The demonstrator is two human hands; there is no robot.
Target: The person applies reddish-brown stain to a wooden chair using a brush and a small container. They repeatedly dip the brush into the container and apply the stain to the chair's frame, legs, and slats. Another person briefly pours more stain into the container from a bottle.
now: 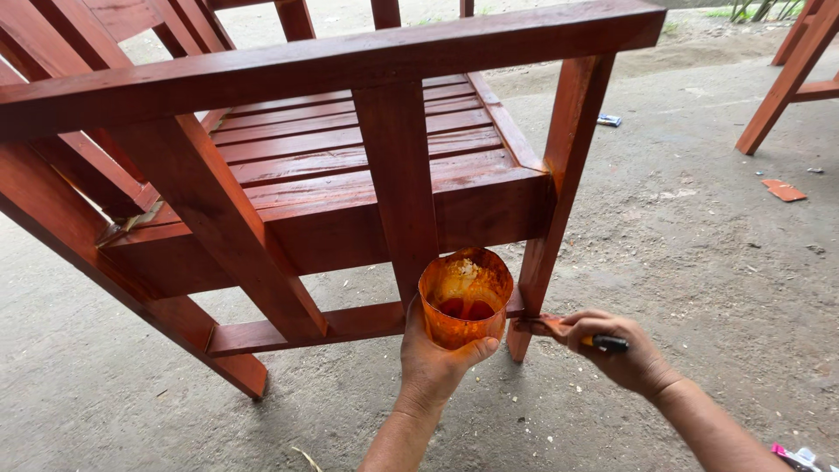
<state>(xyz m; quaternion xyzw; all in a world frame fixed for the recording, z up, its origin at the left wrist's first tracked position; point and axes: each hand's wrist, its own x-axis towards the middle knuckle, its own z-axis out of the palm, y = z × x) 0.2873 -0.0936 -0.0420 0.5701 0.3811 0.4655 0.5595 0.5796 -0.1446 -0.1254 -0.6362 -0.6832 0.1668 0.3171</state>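
A red-brown stained wooden chair (350, 166) with a slatted seat fills the upper left, tilted toward me. My left hand (433, 363) holds a cut-off plastic cup (465, 297) smeared orange, with dark red stain at its bottom, just in front of the chair's lower rail (297, 330). My right hand (616, 354) grips a small brush with a dark handle (606, 343). Its bristle end touches the foot of the chair's front right leg (523, 336).
Bare concrete floor (682, 262) spreads to the right and below. The legs of another stained wooden piece (786, 83) stand at the top right. A small flat reddish scrap (783, 190) and a small wrapper (609, 120) lie on the ground. A pink-white object (791, 456) sits at the bottom right.
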